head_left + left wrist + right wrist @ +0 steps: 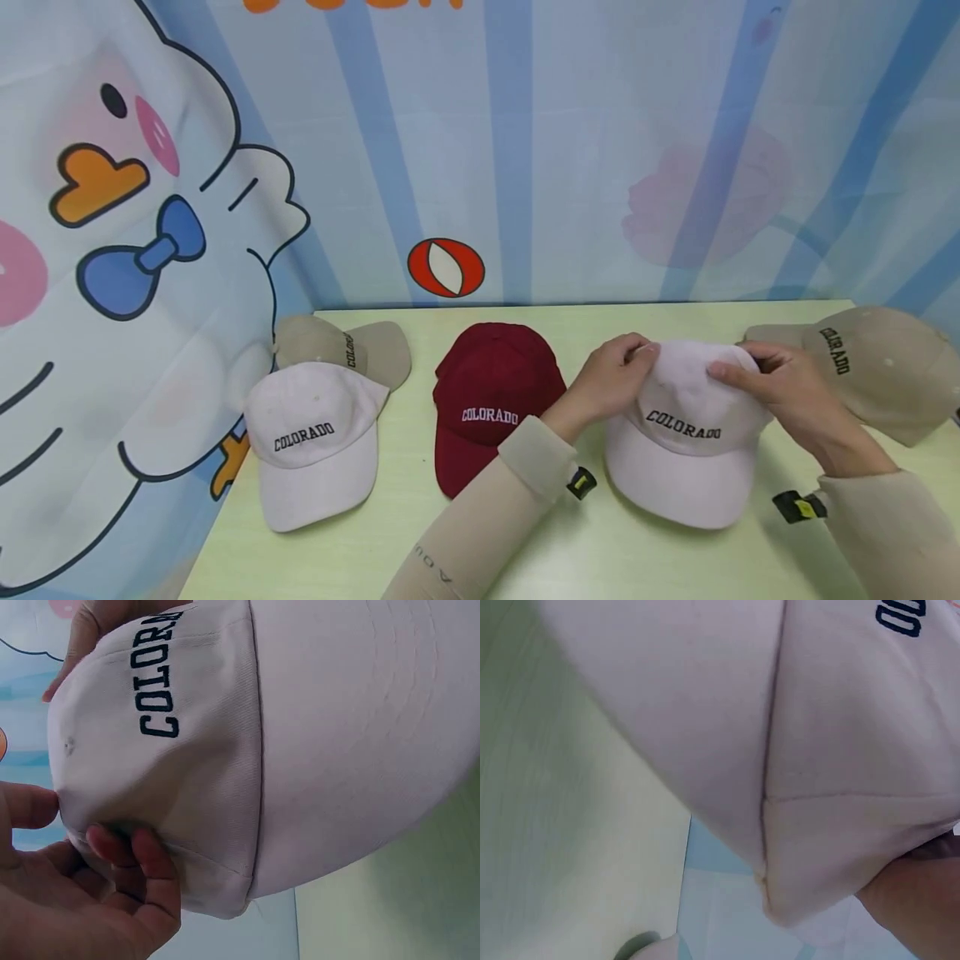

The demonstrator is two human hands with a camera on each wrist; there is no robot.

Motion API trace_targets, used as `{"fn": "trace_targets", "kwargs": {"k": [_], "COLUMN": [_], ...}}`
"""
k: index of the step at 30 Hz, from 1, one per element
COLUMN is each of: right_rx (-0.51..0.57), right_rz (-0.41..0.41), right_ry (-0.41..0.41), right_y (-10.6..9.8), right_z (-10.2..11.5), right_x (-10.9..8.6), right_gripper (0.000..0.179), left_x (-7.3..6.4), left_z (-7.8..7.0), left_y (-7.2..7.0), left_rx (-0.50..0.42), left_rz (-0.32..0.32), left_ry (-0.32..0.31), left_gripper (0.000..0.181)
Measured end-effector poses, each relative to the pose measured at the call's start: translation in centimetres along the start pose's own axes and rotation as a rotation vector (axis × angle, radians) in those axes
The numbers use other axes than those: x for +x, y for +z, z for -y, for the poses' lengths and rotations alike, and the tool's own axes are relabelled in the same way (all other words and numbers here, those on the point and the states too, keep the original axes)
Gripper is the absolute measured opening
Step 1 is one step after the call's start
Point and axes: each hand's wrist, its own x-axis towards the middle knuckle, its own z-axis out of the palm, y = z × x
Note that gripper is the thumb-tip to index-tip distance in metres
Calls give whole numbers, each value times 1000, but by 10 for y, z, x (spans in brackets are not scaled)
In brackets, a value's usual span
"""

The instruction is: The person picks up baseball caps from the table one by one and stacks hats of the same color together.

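Both hands hold a pale pinkish-white baseball cap (678, 479) with COLORADO stitched in black, its brim toward me. At the upper left of the crown, my left hand (609, 377) pinches the fabric between thumb and fingers. My right hand (797, 393) grips the crown's other side, thumb on the front and fingers behind. The left wrist view shows the left fingers (156, 881) curled at a fold of the cap (337, 735). In the right wrist view only part of the right hand (922, 904) appears beneath the cap's side.
A dark red cap (495, 367) lies beside my left forearm. At the left, another white cap (318, 479) overlaps a beige cap (384, 354). One more beige cap (881, 367) sits at the right, behind my right wrist. A printed cloth backdrop (570, 167) rises behind the table (408, 550).
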Motion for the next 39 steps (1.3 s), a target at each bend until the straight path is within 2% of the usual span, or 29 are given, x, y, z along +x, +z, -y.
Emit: {"fn": "trace_targets", "kwargs": {"k": [5, 10, 16, 21, 27, 39], "right_rx": [18, 7, 16, 26, 17, 119], "right_rz": [-12, -24, -117, -164, -209, -225], "right_ry": [-2, 7, 64, 106, 162, 199], "right_y": [6, 14, 24, 36, 51, 67], "right_z": [-3, -9, -15, -15, -11, -18], "right_x": [8, 18, 28, 32, 35, 49], "right_gripper": [8, 10, 8, 13, 27, 22], "left_x": [3, 5, 7, 9, 10, 10], "left_z": [9, 19, 30, 37, 40, 40], "left_y": [-4, -4, -2, 1, 3, -2], "left_rx": [-58, -81, -167, -225, -236, -255], "left_rz": [-14, -42, -91, -130, -180, -208], "left_ry": [-14, -63, -133, -164, -195, -244], "left_gripper": [32, 27, 24, 25, 25, 27]}}
